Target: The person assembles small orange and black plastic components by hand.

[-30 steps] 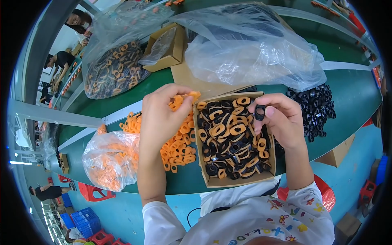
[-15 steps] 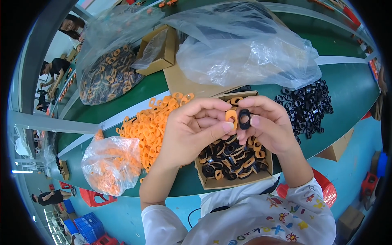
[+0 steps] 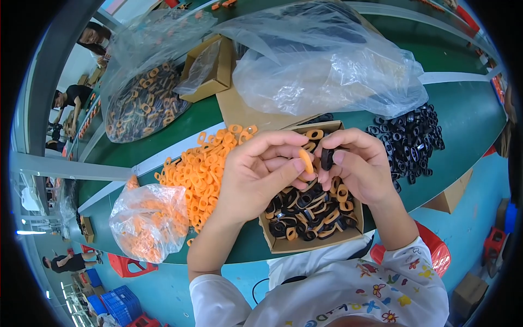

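Between the thumb and fingers of my left hand (image 3: 267,169) is an orange oval ring (image 3: 306,161), turned edge-on. My right hand (image 3: 357,163) pinches a black oval ring (image 3: 327,159), also seen nearly from its edge. A small gap separates the two rings. Both hands hover over a cardboard box (image 3: 316,246) that holds many orange and black ring pieces, some of them paired. To the left of my hands lies a heap of loose orange rings (image 3: 204,174). On the right is a pile of black rings (image 3: 411,143).
A clear bag of orange pieces (image 3: 150,223) rests at the table's near left. Farther back are a bag of mixed pieces (image 3: 144,103), a small open carton (image 3: 215,82) and a large clear plastic bag (image 3: 327,76). Red stools (image 3: 128,266) stand below the green table (image 3: 457,114).
Both rings have been turned from face-on to nearly edge-on in my fingers. My hands stay in almost the same place over the box.
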Tool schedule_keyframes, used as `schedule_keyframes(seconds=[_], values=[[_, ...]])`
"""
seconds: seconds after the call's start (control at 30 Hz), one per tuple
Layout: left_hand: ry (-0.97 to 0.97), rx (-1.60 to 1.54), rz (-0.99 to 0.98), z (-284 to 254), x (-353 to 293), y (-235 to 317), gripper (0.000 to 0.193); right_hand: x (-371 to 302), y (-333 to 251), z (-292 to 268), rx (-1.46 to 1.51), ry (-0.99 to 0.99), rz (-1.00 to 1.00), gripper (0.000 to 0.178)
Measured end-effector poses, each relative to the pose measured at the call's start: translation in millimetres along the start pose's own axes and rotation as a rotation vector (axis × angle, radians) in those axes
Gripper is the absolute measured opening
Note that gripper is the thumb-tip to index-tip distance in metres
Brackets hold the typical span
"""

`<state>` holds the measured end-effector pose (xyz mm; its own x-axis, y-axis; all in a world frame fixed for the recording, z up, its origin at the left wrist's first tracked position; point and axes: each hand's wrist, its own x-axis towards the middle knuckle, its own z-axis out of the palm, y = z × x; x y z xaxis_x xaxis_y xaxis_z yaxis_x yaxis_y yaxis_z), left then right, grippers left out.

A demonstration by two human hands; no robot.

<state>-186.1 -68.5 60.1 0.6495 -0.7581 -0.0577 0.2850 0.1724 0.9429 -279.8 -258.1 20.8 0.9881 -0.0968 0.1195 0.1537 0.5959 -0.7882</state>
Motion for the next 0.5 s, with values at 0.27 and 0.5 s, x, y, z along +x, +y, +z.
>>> schedule_keyframes(seconds=[0.27, 0.5], values=[[-0.030, -0.059, 0.026, 1.4, -0.5, -3.0, 0.029, 1.2, 3.1, 0.2, -0.158, 0.002, -0.106, 0.025], [-0.065, -0.080, -0.024, -0.7, -1.2, -3.8, 0.033, 2.5, 2.3, 4.1, -0.181, 0.007, -0.191, 0.023]])
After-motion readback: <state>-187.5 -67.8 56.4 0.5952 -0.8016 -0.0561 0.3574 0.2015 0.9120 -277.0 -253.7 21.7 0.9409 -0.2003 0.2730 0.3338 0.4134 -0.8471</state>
